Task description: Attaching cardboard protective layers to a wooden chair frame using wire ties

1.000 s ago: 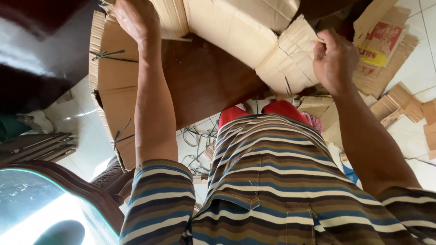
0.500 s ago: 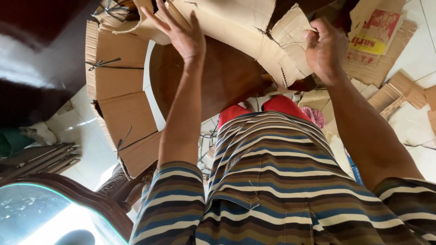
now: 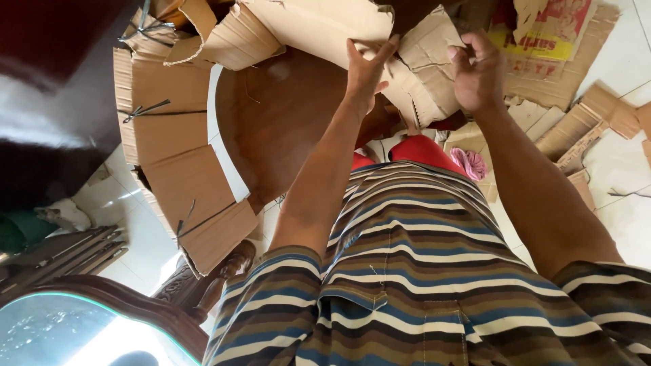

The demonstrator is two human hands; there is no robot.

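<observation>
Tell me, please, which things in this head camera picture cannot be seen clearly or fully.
- Round wooden tabletop: its edge is wrapped in cardboard strips; torn cardboard sheet covers the top part.
- Left hand and right hand: some fingers hidden behind the cardboard they hold.
- Legs and feet: hidden by the striped shirt.
- Printed carton: cut by the top edge.

We wear a short-sleeved shirt [image 3: 413,271] striped in brown, navy, blue and cream, with a stitched chest pocket [image 3: 407,332]. Below it show red shorts [image 3: 424,148]. Our forearms are bare, without rings or watch.
</observation>
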